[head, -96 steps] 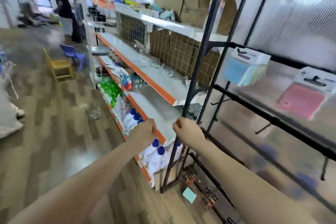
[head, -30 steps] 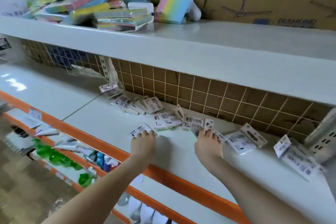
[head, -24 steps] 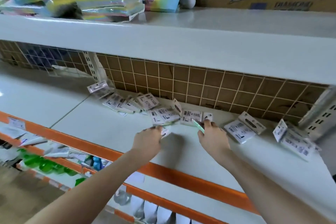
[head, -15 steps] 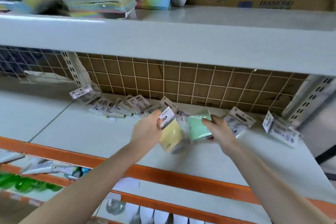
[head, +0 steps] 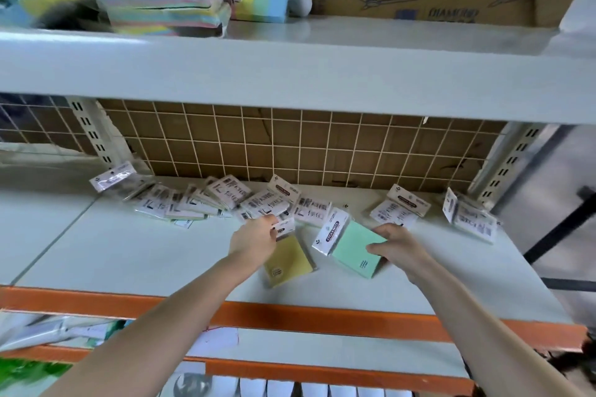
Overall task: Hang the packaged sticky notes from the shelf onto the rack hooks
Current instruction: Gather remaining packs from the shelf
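Two packs: held above the shelf (head: 129, 255) (its front edge orange);
Left hand (head: 254, 237): yellow sticky notes (head: 287, 263) pinched by the header card;
Right hand (head: 395, 246): green sticky notes (head: 353, 246) gripped at one edge;

Yellow pack (head: 288, 263) and green pack (head: 353, 248) held above the shelf (head: 135, 255), header cards up.

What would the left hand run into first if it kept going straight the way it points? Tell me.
The left hand, gripping the yellow sticky-note pack, points toward the back of the shelf. It would probably first meet the packs lying label-up just past its fingertips; the wire grid stands beyond them. Depth is hard to judge.
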Demonstrator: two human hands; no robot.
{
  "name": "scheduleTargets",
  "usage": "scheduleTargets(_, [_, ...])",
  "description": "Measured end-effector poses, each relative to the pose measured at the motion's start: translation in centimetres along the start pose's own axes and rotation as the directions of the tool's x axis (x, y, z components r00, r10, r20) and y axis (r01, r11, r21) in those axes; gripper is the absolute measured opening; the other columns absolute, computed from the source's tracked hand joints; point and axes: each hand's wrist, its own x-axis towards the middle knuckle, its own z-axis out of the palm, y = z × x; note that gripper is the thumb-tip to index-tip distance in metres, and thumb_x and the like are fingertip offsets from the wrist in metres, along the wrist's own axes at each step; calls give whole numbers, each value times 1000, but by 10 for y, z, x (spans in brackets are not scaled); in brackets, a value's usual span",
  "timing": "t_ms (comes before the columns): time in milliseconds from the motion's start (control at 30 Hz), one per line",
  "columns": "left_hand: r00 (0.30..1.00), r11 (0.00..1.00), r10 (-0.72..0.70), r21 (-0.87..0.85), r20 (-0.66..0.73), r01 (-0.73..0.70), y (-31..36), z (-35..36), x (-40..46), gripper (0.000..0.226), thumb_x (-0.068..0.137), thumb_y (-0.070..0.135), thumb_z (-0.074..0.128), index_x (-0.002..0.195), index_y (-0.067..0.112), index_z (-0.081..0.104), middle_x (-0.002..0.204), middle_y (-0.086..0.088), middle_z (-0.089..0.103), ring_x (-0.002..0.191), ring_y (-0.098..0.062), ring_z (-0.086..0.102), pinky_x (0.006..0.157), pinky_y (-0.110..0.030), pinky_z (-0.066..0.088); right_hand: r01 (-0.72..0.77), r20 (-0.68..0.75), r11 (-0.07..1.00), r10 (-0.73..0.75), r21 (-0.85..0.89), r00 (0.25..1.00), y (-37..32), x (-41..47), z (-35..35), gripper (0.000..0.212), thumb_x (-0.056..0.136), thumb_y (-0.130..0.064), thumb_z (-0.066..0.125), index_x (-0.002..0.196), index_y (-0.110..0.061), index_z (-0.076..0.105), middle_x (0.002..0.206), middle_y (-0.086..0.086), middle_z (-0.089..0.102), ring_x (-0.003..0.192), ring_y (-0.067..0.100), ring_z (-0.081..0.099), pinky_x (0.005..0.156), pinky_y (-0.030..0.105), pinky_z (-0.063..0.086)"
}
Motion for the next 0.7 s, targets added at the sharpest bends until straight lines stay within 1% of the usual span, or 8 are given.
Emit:
scheduleTargets(33, [1000,1000,3,0,12,-3,1,2,1,23,96,16,41,109,19,59,102,-9,66,94,-32,61,79,-37,50,1,8,995,0,-103,1000,-2,1,-2,8,87,-2,60,94,1,64,87,11,65,73,15,58,57,24,43])
scheduleTargets(100, [1000,1000,22,11,22,-22,3,6,3,23,95,13,41,106,17,60,100,-11,66,92,-32,61,73,-35,47,-6,-27,952,-2,-305,1000,-8,6,-5,26,89,-11,55,64,-5,54,66,7,52,61,17,46,55,27,32])
scheduleTargets(167, [999,999,37,13,26,-37,6,9,4,19,94,10,40,99,11,59,97,-14,65,90,-32,60,69,-34,44,34,-43,897,-59,-440,997,-18,10,-2,38,92,-19,51,57,-10,39,61,7,43,63,22,44,58,29,29])
scheduleTargets(333, [998,997,53,-54,41,-50,8,7,7,22,96,12,43,106,10,62,102,-11,66,94,-30,60,72,-34,47,164,39,805,-173,-571,984,-37,13,33,35,95,-43,51,71,-17,50,74,-1,52,85,22,57,62,25,39])
scheduleTargets(400, [998,997,56,-61,43,-53,6,5,8,22,96,14,45,108,13,63,104,-8,67,95,-28,61,70,-31,45,146,10,781,-177,-607,984,-37,12,53,38,91,-48,55,100,-12,59,108,9,54,112,30,51,88,36,46])
scheduleTargets(467, [998,997,46,-68,41,-44,5,3,8,22,96,16,46,110,17,63,105,-5,66,96,-26,62,71,-30,44,102,-42,723,-178,-684,983,-32,11,68,57,88,-49,60,125,-7,48,133,17,43,128,35,38,103,46,37])
scheduleTargets(567, [999,995,38,-97,25,-35,3,0,8,18,96,18,45,102,18,62,95,-3,64,93,-26,61,72,-32,47,61,-77,704,-162,-708,984,-30,11,75,63,88,-43,62,130,-2,40,135,21,41,129,38,35,103,46,35])
scheduleTargets(700, [999,991,54,-124,-8,-55,5,-6,8,22,97,17,41,109,18,60,99,-8,65,89,-29,59,70,-33,45,103,-38,763,-164,-638,986,-31,10,69,44,90,-30,63,121,-3,47,125,17,51,120,34,47,94,39,43])
